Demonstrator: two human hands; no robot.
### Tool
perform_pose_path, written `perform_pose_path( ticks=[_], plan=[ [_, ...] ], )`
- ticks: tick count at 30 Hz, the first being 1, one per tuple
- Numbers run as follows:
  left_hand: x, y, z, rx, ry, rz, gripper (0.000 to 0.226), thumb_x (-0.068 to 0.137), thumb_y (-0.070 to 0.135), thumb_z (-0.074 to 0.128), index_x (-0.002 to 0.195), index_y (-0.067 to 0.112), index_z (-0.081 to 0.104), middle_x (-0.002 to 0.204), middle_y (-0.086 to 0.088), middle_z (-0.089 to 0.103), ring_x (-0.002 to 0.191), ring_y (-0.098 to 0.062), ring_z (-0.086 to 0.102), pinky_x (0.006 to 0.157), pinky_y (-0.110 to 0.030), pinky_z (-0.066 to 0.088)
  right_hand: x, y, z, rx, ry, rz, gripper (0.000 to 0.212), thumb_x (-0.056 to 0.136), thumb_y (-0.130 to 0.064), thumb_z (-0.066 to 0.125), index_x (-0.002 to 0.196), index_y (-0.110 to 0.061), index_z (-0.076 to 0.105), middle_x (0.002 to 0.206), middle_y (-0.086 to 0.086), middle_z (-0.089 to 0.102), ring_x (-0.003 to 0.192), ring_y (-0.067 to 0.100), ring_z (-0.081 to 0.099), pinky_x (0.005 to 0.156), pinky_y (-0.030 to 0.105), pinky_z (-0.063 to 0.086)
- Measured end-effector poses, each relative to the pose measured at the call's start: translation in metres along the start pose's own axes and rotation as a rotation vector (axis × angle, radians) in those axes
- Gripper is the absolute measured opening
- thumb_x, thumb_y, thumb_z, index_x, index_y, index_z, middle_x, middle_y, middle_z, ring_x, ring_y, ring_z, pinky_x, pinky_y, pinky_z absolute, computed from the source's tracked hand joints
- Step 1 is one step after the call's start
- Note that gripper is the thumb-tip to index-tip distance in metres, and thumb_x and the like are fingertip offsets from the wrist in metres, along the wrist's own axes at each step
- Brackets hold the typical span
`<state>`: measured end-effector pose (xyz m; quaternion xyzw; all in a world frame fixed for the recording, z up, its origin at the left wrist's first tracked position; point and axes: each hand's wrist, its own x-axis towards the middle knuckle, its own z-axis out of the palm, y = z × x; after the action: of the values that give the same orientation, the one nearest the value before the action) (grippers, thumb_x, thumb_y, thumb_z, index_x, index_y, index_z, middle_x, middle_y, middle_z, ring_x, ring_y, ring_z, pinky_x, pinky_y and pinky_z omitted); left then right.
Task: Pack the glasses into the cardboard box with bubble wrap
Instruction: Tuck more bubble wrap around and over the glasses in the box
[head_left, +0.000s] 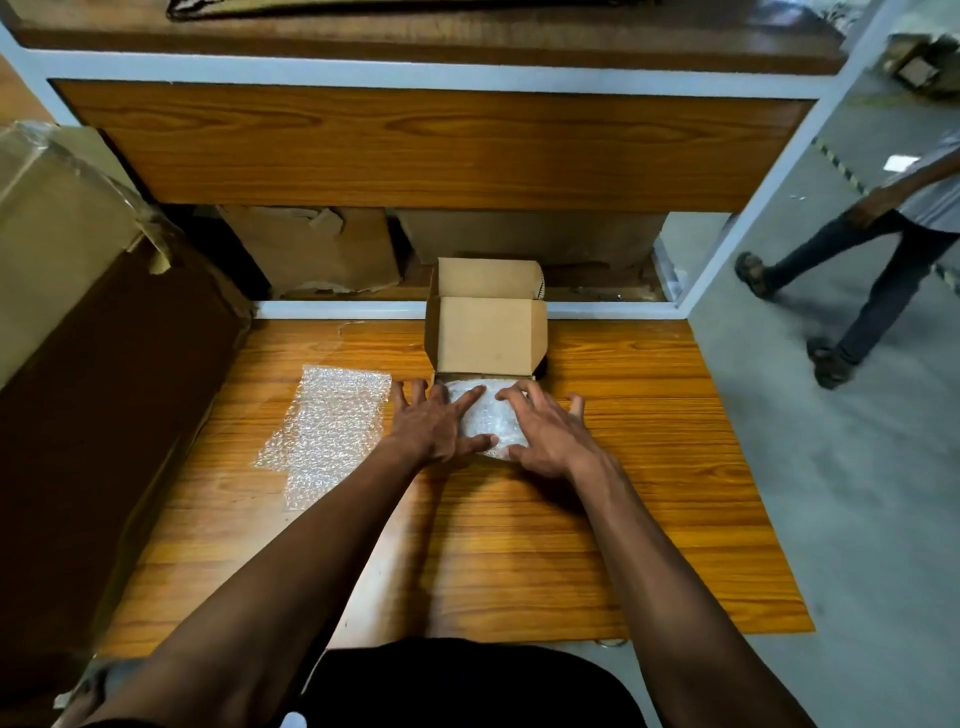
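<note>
A small cardboard box (485, 332) stands open at the back middle of the wooden table, its lid flaps raised. A bundle of bubble wrap (485, 415) lies in the box's low front part; the glasses are hidden. My left hand (434, 423) presses flat on the bundle's left side with fingers spread. My right hand (545, 428) presses on its right side, fingers spread too. A loose sheet of bubble wrap (327, 428) lies flat on the table to the left of my left hand.
The wooden table (597, 519) ends at the right, with grey floor beyond. A large wrapped carton (57, 234) stands at the left. A wooden shelf (415, 145) overhangs the back. A person (878, 260) walks by on the right.
</note>
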<state>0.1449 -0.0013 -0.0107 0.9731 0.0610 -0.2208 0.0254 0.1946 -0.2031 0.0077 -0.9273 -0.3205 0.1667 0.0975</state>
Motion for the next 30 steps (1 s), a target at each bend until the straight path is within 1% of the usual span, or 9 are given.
perform_pose_path(
  ticks=[3,6,8,13,18,22,24,27,30],
  plan=[
    [0.0,0.001,0.0,0.006,-0.004,-0.008,0.096,0.082,0.099,0.024,0.163,0.056,-0.004,0.173,-0.011,0.023,0.157,-0.045,0.014,0.121,-0.074,-0.001,-0.006,0.0,0.003,0.001,0.027,-0.051,0.055,0.085,-0.058,0.072,0.129,-0.042,0.043,0.146,-0.004,0.036,0.135,0.021,0.038,0.11,0.055,0.027],
    [0.0,0.0,0.0,0.008,-0.006,-0.01,0.096,0.082,0.099,0.024,0.163,0.056,-0.004,0.173,-0.011,0.022,0.156,-0.046,0.013,0.121,-0.074,-0.001,-0.011,0.003,0.005,0.014,0.081,-0.092,0.02,0.091,-0.05,0.071,0.106,-0.043,0.06,0.135,-0.009,0.042,0.129,0.017,0.038,0.105,0.048,0.028],
    [0.002,-0.001,0.001,0.003,-0.012,-0.009,0.095,0.083,0.098,0.025,0.163,0.056,-0.004,0.173,-0.011,0.022,0.156,-0.046,0.012,0.121,-0.074,-0.001,-0.013,0.004,0.004,0.012,0.114,-0.095,0.011,0.095,-0.047,0.068,0.104,-0.04,0.069,0.129,-0.01,0.046,0.124,0.015,0.04,0.102,0.044,0.03],
    [0.002,0.0,0.003,-0.011,-0.01,-0.007,0.093,0.085,0.097,0.024,0.163,0.056,-0.003,0.173,-0.01,0.021,0.157,-0.045,0.012,0.121,-0.074,0.0,-0.012,0.001,0.003,-0.007,0.157,-0.074,0.015,0.098,-0.037,0.067,0.11,-0.032,0.075,0.119,-0.008,0.053,0.116,0.014,0.046,0.102,0.039,0.035],
    [0.001,-0.001,0.002,-0.031,-0.013,-0.006,0.09,0.088,0.094,0.026,0.164,0.055,-0.003,0.173,-0.01,0.02,0.157,-0.046,0.011,0.121,-0.074,0.001,-0.01,-0.003,0.01,-0.035,0.195,-0.042,0.016,0.097,-0.032,0.07,0.109,-0.028,0.078,0.116,-0.006,0.051,0.112,0.015,0.043,0.1,0.038,0.04],
    [0.0,-0.001,0.003,-0.034,-0.02,-0.004,0.09,0.088,0.094,0.026,0.164,0.055,-0.004,0.174,-0.009,0.02,0.157,-0.046,0.01,0.121,-0.074,0.0,-0.004,-0.003,0.006,-0.075,0.129,-0.052,0.02,0.099,-0.033,0.065,0.113,-0.029,0.078,0.111,-0.003,0.07,0.113,0.019,0.053,0.107,0.043,0.041],
    [0.0,-0.001,0.003,-0.036,-0.015,-0.003,0.09,0.088,0.093,0.026,0.164,0.054,-0.004,0.174,-0.009,0.02,0.157,-0.045,0.01,0.122,-0.074,0.001,-0.006,0.0,0.005,-0.101,0.12,-0.054,0.024,0.1,-0.039,0.063,0.117,-0.03,0.078,0.111,-0.002,0.073,0.114,0.02,0.053,0.106,0.043,0.04],
    [0.0,-0.001,0.002,-0.03,-0.016,-0.001,0.091,0.088,0.094,0.026,0.164,0.054,-0.004,0.174,-0.009,0.02,0.157,-0.045,0.011,0.122,-0.074,0.001,-0.014,0.007,0.013,-0.091,0.149,-0.041,0.03,0.1,-0.048,0.059,0.116,-0.03,0.078,0.124,-0.002,0.06,0.118,0.02,0.044,0.102,0.043,0.038],
    [0.0,-0.001,0.002,-0.03,-0.015,-0.002,0.092,0.088,0.094,0.027,0.165,0.053,-0.004,0.173,-0.009,0.02,0.157,-0.046,0.011,0.122,-0.074,0.0,-0.019,0.013,0.022,0.025,0.178,0.035,0.032,0.101,-0.053,0.057,0.11,-0.032,0.079,0.132,-0.007,0.043,0.121,0.018,0.034,0.098,0.04,0.035]
  ],
)
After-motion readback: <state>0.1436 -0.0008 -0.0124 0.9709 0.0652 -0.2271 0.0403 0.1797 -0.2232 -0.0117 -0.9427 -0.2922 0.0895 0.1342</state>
